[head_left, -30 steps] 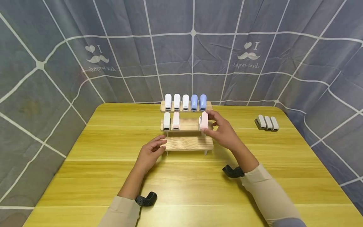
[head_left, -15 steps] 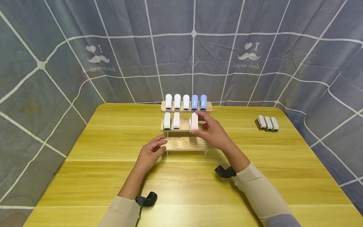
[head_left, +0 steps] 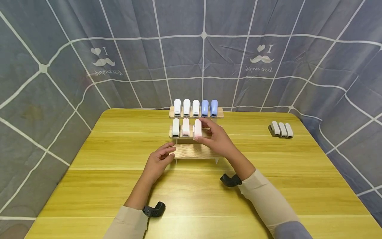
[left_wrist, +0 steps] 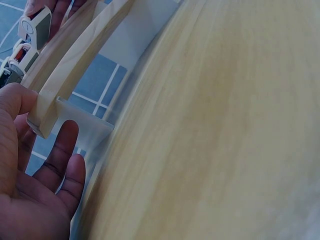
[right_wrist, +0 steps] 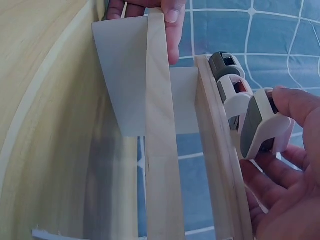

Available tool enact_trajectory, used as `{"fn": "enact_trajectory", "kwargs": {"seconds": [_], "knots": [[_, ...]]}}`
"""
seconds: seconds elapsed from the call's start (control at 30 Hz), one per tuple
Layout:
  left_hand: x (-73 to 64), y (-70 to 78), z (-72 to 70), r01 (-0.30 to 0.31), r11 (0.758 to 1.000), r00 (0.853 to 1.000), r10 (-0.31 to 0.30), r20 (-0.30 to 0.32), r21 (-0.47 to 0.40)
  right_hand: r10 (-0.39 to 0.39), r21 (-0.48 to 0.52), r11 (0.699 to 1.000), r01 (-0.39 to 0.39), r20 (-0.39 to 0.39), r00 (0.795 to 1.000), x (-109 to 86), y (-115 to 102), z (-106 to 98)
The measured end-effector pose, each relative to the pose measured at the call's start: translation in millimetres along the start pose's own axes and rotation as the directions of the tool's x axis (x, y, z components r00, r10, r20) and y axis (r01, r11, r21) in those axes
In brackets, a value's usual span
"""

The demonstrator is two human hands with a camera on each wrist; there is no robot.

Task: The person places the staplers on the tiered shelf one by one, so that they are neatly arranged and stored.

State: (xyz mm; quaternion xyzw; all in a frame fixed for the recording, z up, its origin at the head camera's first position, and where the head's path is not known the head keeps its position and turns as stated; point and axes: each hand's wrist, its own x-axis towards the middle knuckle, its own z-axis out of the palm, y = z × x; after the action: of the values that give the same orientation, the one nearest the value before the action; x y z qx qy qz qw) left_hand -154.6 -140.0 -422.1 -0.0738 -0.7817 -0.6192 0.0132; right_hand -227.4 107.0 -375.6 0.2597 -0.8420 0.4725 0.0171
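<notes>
My right hand pinches a pale pink small stapler between thumb and fingers, over the middle tier of a stepped wooden stand. Left of it on that tier stand another pink stapler and a white-and-dark one. In the right wrist view, the held stapler is tilted, close beside its neighbour. My left hand pinches the left end of the lowest tier, thumb on one face and a finger behind; its other fingers extend below.
White staplers and two blue staplers line the top tier. At the far right of the wooden table, three white staplers stand side by side. A grey patterned curtain encloses the back and sides.
My right hand has carried the pink stapler leftward along the middle tier, from its right end to near the other pink one. The left hand has stayed at the lowest tier.
</notes>
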Motion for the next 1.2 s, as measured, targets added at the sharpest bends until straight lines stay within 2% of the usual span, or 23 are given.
{"fn": "enact_trajectory", "kwargs": {"seconds": [0.27,0.5,0.77,1.2], "knots": [[0.1,0.6,-0.5,-0.007,1.000,1.000,0.007,0.003,0.003,0.015,0.011,1.000,-0.015,0.017,1.000,3.6,1.6,7.4],[-0.4,1.8,-0.8,0.000,1.000,1.000,0.000,0.004,0.004,0.024,-0.092,0.995,-0.025,-0.008,1.000,3.9,0.6,12.6],[-0.4,2.0,-1.2,-0.004,1.000,1.000,0.003,0.010,0.005,0.013,-0.070,0.997,-0.015,-0.020,1.000,5.1,0.4,13.3],[0.6,1.3,-1.4,0.007,1.000,1.000,-0.007,0.012,0.012,-0.002,-0.102,0.995,-0.002,-0.045,0.999,7.8,3.1,15.2]]}}
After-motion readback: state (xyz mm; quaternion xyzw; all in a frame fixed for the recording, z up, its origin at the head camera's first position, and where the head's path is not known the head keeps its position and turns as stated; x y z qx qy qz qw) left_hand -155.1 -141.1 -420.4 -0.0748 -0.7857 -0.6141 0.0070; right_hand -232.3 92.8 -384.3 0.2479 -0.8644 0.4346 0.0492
